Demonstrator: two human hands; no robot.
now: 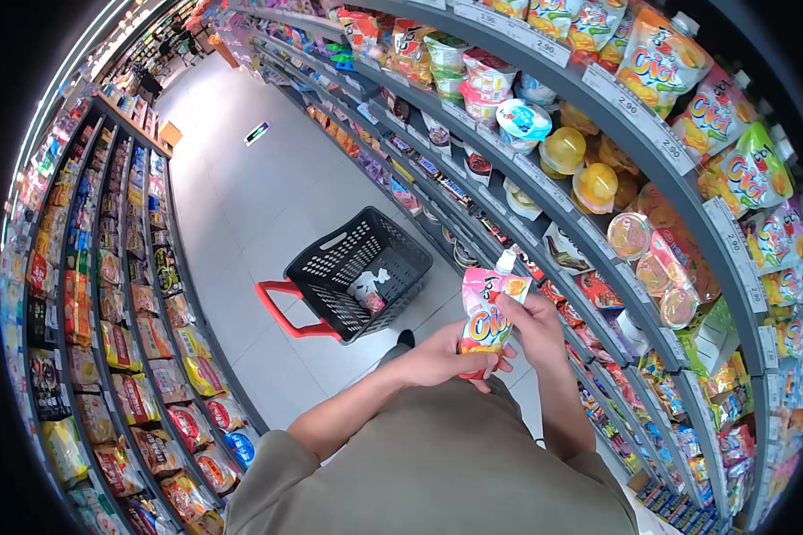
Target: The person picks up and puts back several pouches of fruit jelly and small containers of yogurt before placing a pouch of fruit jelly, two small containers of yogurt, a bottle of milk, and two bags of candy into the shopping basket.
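A pink and orange spouted pouch (485,314) with a white cap at its top is held upright in front of my body. My left hand (446,357) grips its lower left side, with fingers behind it. My right hand (535,328) holds the pouch's right side, thumb on its front. Beyond my hands, to the left, a black basket (330,308) with a red handle (275,308) stands on the floor. A small pink packet (373,303) and some white pieces lie inside it.
Shelves (633,107) with jelly cups and similar pouches rise close on the right. Another shelf unit (107,267) with packaged snacks runs along the left. Between them the tiled aisle (232,196) stretches away, with a floor sticker (256,134) further off.
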